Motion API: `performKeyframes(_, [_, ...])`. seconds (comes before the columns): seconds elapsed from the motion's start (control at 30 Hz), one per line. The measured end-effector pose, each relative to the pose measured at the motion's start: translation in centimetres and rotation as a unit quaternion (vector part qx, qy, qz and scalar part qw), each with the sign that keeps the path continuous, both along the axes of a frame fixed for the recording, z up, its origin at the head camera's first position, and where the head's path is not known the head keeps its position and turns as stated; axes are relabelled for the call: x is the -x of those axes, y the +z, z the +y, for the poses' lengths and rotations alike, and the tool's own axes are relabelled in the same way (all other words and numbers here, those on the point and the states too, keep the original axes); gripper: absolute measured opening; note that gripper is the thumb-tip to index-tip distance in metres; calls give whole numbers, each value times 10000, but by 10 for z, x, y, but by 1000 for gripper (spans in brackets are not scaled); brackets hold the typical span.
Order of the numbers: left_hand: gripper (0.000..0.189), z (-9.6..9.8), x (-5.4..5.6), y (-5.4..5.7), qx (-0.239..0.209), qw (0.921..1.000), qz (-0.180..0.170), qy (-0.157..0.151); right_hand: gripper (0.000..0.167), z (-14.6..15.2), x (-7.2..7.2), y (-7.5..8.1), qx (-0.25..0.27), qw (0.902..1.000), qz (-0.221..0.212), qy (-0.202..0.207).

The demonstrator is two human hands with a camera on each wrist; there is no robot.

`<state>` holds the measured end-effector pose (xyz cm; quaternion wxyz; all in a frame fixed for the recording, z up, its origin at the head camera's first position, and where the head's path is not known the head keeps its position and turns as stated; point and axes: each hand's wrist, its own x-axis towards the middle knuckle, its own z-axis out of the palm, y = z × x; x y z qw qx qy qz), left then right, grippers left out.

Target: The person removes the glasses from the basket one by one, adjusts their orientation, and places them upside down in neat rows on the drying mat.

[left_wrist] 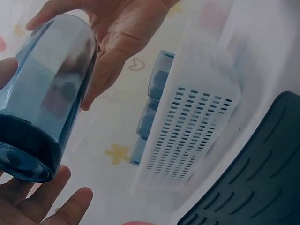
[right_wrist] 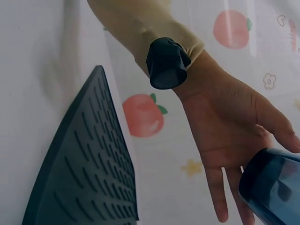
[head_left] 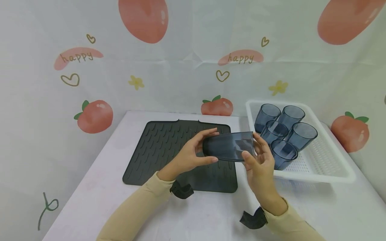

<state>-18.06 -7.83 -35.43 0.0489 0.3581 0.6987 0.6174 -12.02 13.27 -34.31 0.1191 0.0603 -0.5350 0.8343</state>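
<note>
A blue-tinted drinking glass [head_left: 229, 146] lies sideways in the air over the right part of a black ridged drying mat [head_left: 178, 157]. My right hand [head_left: 261, 167] grips its mouth end, thumb on the near side. Around the dark, thick base, at the left end, is my left hand [head_left: 193, 150], its thumb below and fingers above. The right wrist view shows that left hand's fingers [right_wrist: 216, 194] extended rather than curled. In the left wrist view, the base of the glass [left_wrist: 28, 154] is close to the left fingertips.
A white perforated plastic basket [head_left: 325, 160] stands to the right, with several matching blue glasses [head_left: 283, 154] upright at its left side. The table [head_left: 205, 217] is white. Behind it hangs a printed sheet [head_left: 181, 77]. Each wrist wears a black band piece [head_left: 254, 218].
</note>
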Motion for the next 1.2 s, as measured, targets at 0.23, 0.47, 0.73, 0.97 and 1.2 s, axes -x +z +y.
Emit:
performKeyframes(0.23, [81,-1,2,-6,-168,9998,-32,-117,59,-3,0,-7,93,9997,210,28])
performKeyframes(0.47, [82,-2,0,-6,-377,9989,-202,-180,58,-4,2,-10,323,9986,417,71])
performKeyframes(0.73, [84,-2,0,-4,-567,9964,-551,-319,58,-6,3,-10,474,9973,538,158])
performKeyframes(0.97, [82,-1,0,-3,-838,9925,-773,-442,63,-7,3,-10,683,9961,487,259])
performKeyframes(1.2, [75,-1,-2,-1,-898,9917,-873,-298,57,-7,4,-9,816,9948,464,390])
